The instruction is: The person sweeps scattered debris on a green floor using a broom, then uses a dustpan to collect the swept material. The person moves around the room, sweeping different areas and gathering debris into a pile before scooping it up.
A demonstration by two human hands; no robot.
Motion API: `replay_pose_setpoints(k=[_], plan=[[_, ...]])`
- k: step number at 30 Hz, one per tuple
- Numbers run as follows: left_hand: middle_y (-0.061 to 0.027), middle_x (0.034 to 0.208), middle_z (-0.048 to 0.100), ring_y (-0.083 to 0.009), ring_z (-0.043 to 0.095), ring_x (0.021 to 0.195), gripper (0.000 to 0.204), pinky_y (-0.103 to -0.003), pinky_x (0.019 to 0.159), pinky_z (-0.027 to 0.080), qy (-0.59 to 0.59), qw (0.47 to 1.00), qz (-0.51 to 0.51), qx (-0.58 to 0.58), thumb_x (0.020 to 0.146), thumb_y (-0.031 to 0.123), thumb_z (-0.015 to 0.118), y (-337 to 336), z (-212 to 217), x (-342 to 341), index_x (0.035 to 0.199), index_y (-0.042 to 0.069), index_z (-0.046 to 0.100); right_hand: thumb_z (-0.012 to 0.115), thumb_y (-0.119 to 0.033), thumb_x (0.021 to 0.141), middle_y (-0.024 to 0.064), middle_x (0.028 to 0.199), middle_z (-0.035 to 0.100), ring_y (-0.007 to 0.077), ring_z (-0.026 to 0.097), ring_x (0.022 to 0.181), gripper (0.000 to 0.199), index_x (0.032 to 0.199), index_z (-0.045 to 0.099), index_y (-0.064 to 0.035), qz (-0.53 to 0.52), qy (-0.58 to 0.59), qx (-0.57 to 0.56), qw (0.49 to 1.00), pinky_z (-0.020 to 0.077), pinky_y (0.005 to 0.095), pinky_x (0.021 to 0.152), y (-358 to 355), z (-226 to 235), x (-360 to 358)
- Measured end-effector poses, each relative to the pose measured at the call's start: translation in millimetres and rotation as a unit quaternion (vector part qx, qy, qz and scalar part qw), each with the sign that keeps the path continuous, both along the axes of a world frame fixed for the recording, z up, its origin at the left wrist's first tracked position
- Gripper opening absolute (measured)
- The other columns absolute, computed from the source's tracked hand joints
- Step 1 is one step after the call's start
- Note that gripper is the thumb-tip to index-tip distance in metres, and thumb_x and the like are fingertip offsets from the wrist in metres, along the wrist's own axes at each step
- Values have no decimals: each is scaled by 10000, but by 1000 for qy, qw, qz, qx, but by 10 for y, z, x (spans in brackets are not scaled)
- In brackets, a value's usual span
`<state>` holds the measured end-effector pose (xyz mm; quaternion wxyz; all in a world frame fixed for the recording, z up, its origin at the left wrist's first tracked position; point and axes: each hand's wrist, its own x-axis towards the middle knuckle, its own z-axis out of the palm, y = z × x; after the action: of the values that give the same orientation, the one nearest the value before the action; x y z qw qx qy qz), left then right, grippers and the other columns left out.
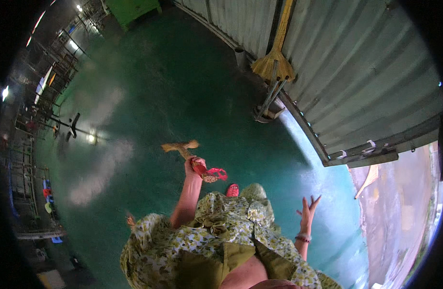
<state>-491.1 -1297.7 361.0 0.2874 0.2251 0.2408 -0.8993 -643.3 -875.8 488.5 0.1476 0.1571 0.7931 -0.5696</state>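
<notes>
I have the left hand (195,166) out in front of the wearer's body, and its grip is closed, the fingers wrapped around a tan, rough-surfaced, T-shaped stick-like thing (182,150). There it is, well above the floor, its crosspiece poking out past the knuckles and one end flaring a little. On the near side of the fist I get a bright red looped strip (216,172); whether it is joined to the tan piece, I can't tell from here.

Over to the right hand (307,210): that grip is wide open, fingers spread and pointing up and away, nothing in it, hanging over the floor out to the side. A dark reddish bracelet (303,238) circles that wrist.

Below me, the green-and-white leaf-patterned clothing (231,207) fills the lower view, with one red shoe (232,190) peeking out beyond it on the smooth dark-green floor (149,106). Up ahead, a yellow fan-shaped straw broom (273,67) stands upright by the grey corrugated metal wall (356,53), and just this side of it I see a long-handled metal dustpan (268,114). Far off at the top, a bright green boxy thing (131,10) sits on legs.
</notes>
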Motion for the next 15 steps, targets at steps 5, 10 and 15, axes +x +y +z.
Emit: replay_pose_setpoints(k=[5, 10, 15], plan=[[-36, 570, 482, -142, 483, 561, 146, -257, 533, 474, 146, 989, 25, 28, 763, 82, 501, -551, 283, -810, 630, 31, 470, 646, -158, 712, 196, 1321, 270, 377, 241, 1217, 763, 1350, 228, -133, 260, 428, 308, 809, 235, 483, 982, -1455, 127, -1576], [2, 598, 480, -125, 489, 593, 150, -264, 659, 458, 75, 991, 13, -114, 804, 141, 474, -1137, -203, -1194, 677, 63, 461, 586, -118, 763, 143, 1239, 398, 338, 372, 1123, 519, 1249, 406, -106, 285, 564, 229, 740, 313, 435, 935, -2921, 550, -3540], [12, 637, 483, -110, 501, 603, 129, -259, 631, 443, 67, 985, 21, -159, 832, 174, 424, -1274, 124, -1542, 741, 89, 457, 561, -128, 787, 135, 963, 588, 297, 548, 896, 424, 1198, 471, -83, 359, 407, 205, 815, 409, 393, 826, -3795, 167, -5153]])
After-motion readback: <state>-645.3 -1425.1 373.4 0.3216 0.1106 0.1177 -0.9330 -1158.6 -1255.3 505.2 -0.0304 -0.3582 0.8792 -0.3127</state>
